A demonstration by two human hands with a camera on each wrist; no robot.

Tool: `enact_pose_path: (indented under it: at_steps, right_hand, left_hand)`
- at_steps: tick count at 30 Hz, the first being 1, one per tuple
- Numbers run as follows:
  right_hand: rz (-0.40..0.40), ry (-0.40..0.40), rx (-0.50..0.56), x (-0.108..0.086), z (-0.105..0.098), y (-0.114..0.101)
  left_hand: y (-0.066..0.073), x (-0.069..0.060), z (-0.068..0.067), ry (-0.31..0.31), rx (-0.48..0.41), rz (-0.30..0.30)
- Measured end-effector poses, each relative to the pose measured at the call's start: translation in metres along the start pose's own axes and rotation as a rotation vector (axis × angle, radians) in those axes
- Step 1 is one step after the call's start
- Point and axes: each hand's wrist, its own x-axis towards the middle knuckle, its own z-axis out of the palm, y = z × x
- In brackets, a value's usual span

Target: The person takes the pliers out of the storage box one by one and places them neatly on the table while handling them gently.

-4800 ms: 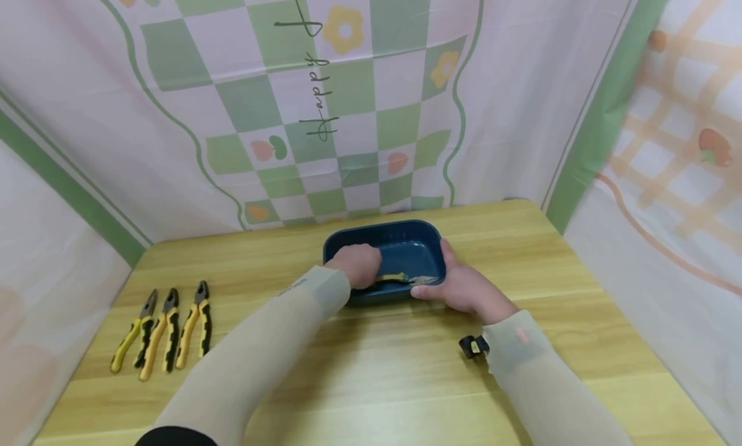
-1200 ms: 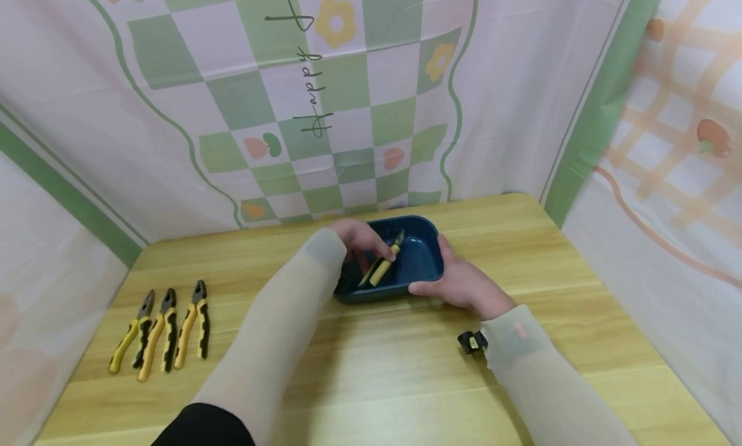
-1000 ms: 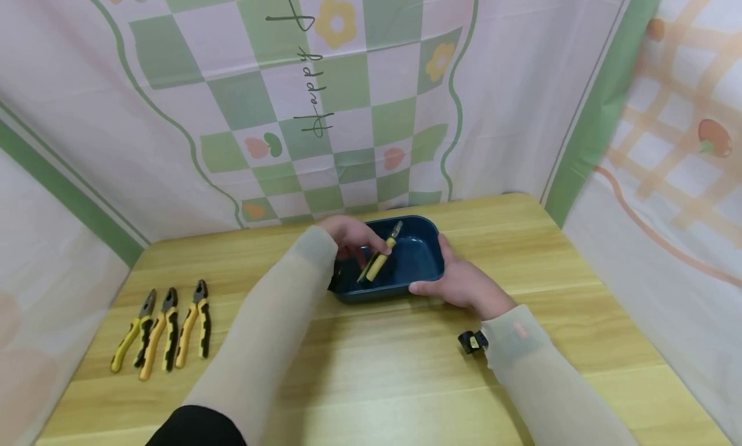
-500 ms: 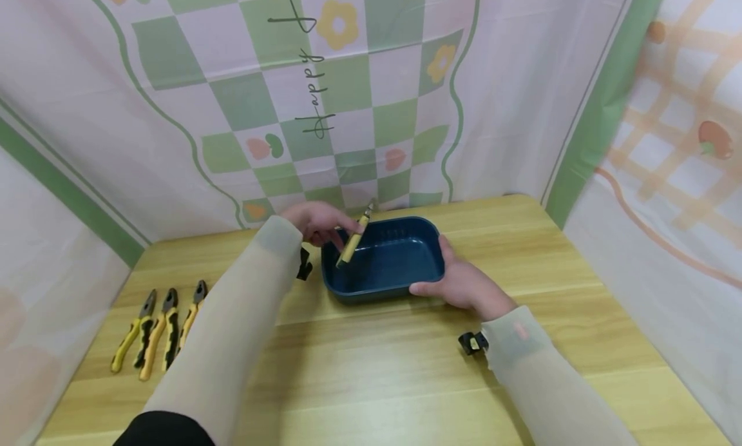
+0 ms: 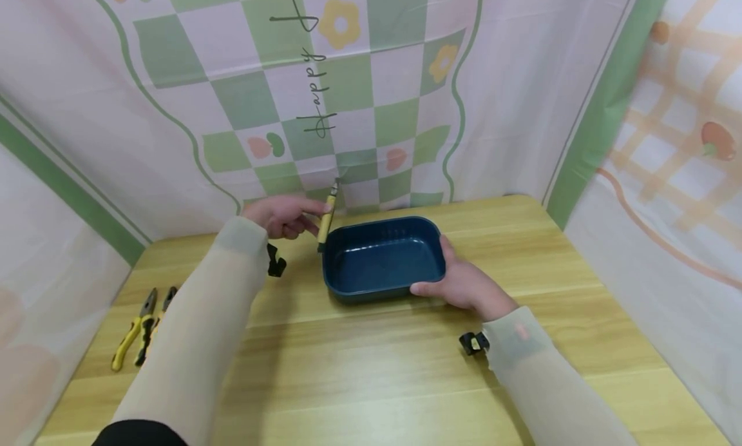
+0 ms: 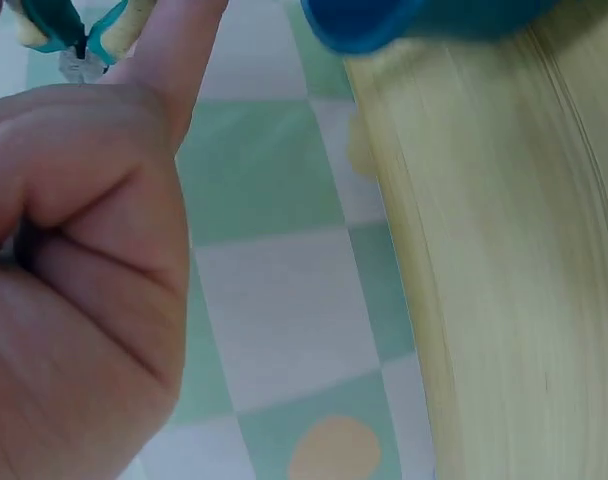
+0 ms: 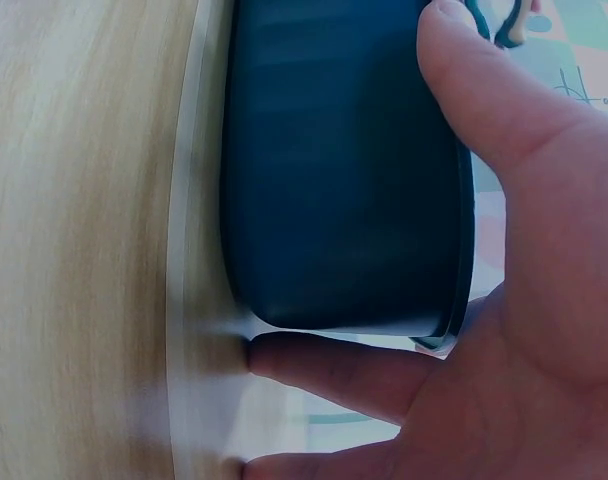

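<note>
My left hand (image 5: 290, 216) pinches a pair of pliers (image 5: 327, 222) with yellow handles, upright and tilted, at the left rear corner of a dark blue plastic bin (image 5: 371, 296). In the left wrist view only the teal and cream handle ends of the pliers (image 6: 129, 28) show, past the curled fingers. The bin stands with its inside bare. My right hand (image 5: 469, 285) holds the bin's right end, thumb at the front wall and fingers along the side. In the right wrist view the bin (image 7: 344, 180) lies between that thumb and the spread fingers.
On the left of the wooden table (image 5: 371, 375) lie yellow-and-black pliers (image 5: 133, 333) and a second pair (image 5: 168, 299), mostly hidden by my left forearm. A patterned cloth (image 5: 348, 124) hangs behind the table's back edge. Black wrist mounts stick out from both sleeves.
My left hand took the pliers from inside the bin, lifted them out and carried them left past the rim. The left forearm now covers more of the pliers on the table. My right hand stayed put.
</note>
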Motion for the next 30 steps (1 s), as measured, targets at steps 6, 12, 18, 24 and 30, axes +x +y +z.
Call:
enact_pose_path:
  at_steps: [6,12,18,24,30]
  right_hand:
    - [0.0,-0.002,0.0,-0.001,-0.001,-0.001]
    - [0.004,-0.003,0.003,-0.002,-0.002,-0.001]
    - [-0.009,-0.007,0.003,-0.001,-0.002,-0.003]
    - [-0.015,-0.005,0.006,-0.002,-0.003,-0.004]
    - [-0.009,-0.009,0.013,-0.003,-0.004,-0.006]
  left_hand:
    - [-0.015,-0.012,-0.019,0.02,0.039,-0.035]
    - [-0.029,-0.018,-0.031,0.037,0.118,-0.11]
    - [-0.049,-0.022,-0.04,0.055,0.178,-0.18]
    - [-0.065,-0.027,-0.048,0.085,0.238,-0.235]
    - [-0.085,-0.032,-0.051,0.131,0.318,-0.317]
